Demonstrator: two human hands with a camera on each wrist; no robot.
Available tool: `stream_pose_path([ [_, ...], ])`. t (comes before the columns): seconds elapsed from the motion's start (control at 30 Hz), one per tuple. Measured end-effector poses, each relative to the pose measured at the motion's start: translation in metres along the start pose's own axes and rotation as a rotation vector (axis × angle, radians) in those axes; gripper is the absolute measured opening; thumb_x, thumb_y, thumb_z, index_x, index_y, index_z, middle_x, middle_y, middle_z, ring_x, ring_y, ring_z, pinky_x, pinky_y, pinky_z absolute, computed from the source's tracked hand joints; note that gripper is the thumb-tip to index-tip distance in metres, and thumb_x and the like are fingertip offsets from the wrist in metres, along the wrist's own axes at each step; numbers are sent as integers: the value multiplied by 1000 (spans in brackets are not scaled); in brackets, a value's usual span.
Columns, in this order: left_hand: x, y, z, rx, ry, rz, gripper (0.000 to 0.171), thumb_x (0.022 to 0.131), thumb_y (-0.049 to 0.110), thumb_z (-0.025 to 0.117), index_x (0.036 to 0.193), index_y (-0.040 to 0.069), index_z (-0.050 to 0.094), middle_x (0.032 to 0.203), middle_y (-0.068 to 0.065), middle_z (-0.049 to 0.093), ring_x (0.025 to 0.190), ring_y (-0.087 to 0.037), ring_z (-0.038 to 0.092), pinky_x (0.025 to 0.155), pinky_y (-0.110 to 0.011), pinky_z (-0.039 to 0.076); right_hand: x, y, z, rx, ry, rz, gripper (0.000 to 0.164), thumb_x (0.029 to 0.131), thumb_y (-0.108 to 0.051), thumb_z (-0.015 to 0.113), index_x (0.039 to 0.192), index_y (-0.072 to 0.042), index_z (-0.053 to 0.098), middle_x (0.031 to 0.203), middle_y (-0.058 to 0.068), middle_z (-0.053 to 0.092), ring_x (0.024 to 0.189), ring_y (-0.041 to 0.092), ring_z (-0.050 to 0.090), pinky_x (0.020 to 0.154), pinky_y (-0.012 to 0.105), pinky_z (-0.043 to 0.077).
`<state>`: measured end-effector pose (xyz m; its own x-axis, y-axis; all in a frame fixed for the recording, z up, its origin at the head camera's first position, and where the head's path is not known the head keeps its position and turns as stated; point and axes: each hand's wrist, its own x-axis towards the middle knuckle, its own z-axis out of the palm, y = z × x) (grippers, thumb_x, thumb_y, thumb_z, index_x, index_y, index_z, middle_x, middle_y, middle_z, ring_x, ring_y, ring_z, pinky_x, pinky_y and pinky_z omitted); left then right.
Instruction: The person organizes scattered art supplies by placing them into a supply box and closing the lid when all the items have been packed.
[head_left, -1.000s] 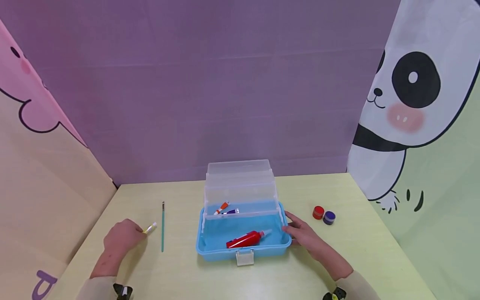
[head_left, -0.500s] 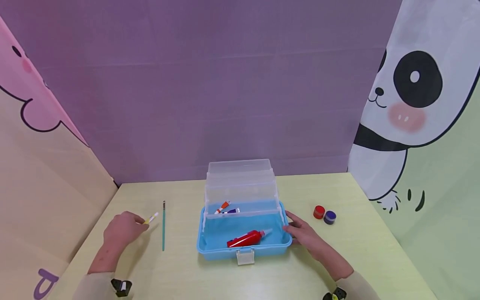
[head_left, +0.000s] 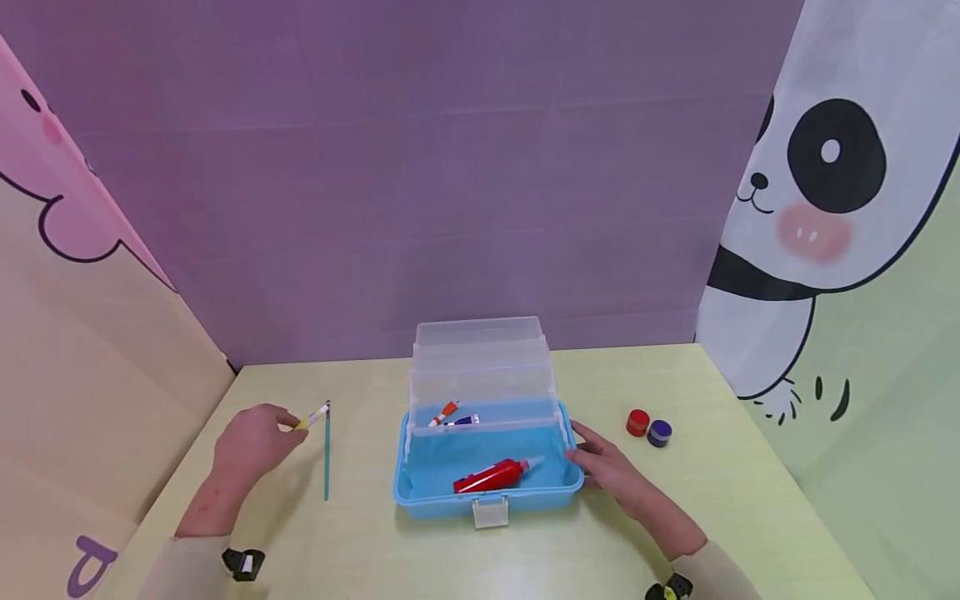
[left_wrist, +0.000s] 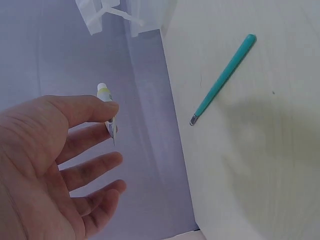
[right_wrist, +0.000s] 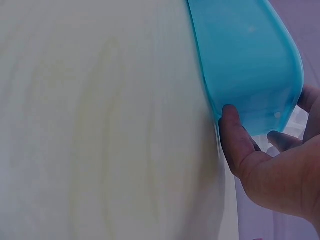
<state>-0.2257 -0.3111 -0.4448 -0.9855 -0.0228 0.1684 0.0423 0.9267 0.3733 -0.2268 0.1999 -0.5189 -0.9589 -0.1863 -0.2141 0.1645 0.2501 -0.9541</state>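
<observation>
My left hand (head_left: pixel 255 442) pinches a small yellow-and-white paint tube (head_left: pixel 313 417) between thumb and finger, above the table. In the left wrist view the tube (left_wrist: pixel 104 95) has its white cap up, and the other fingers lie loosely bent beside it. A teal paintbrush (head_left: pixel 327 458) lies on the table just right of that hand. My right hand (head_left: pixel 611 473) rests with spread fingers against the right end of a light-blue storage box (head_left: pixel 487 505). Inside the box lie a red squeeze bottle (head_left: pixel 491 477), an orange-and-white tube (head_left: pixel 446 412) and a purple-and-white tube (head_left: pixel 462 422).
The box's clear lid and trays (head_left: pixel 480 358) stand raised at its back. A red paint pot (head_left: pixel 637 422) and a dark-blue paint pot (head_left: pixel 659 432) sit together on the table, right of the box. A purple backdrop (head_left: pixel 450 183) rises behind the table.
My left hand has lifted the paint tube and moved it slightly away from me and to the right, over by the brush's far end. The right hand has stayed at the box.
</observation>
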Motion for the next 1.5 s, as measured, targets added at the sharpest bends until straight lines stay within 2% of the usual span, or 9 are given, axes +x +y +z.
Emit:
stream_pose_path([
  [0.27,7,7,-4,10,28,71,22,81,20,72,94,3,76,116,-25,63,100,-43,60,51,-34,46,0,1,0,3,-8,-1,68,94,-29,64,152,-15,34,127,16,53,107,29,58,84,44,55],
  [0.5,16,15,-7,30,62,150,22,80,21,73,93,4,77,115,-23,64,102,-44,59,64,-45,52,1,5,0,4,1,3,68,93,-29,65,152,-15,34,124,16,54,105,29,59,84,44,55],
  [0.73,24,29,-10,44,68,229,20,80,21,74,92,5,78,113,-21,66,105,-45,57,77,-53,50,2,6,-2,2,-3,0,69,93,-31,65,152,-16,34,126,16,53,106,29,59,84,44,55],
  [0.9,30,41,-12,34,53,249,19,81,19,73,92,5,78,113,-20,66,105,-43,58,76,-52,51,3,6,-2,4,10,4,68,92,-29,66,152,-16,35,125,15,54,105,29,59,84,45,55],
  [1.17,35,59,-11,25,71,300,17,80,18,73,90,5,78,110,-19,68,106,-43,58,76,-52,52,1,3,0,5,1,10,67,94,-28,64,152,-15,34,127,16,53,106,30,59,84,45,54],
  [1.5,41,79,-1,-3,68,289,19,81,20,74,93,7,78,113,-16,67,109,-40,57,76,-51,52,3,5,-2,3,-14,6,68,93,-31,64,152,-16,33,126,16,52,106,29,59,84,44,54],
])
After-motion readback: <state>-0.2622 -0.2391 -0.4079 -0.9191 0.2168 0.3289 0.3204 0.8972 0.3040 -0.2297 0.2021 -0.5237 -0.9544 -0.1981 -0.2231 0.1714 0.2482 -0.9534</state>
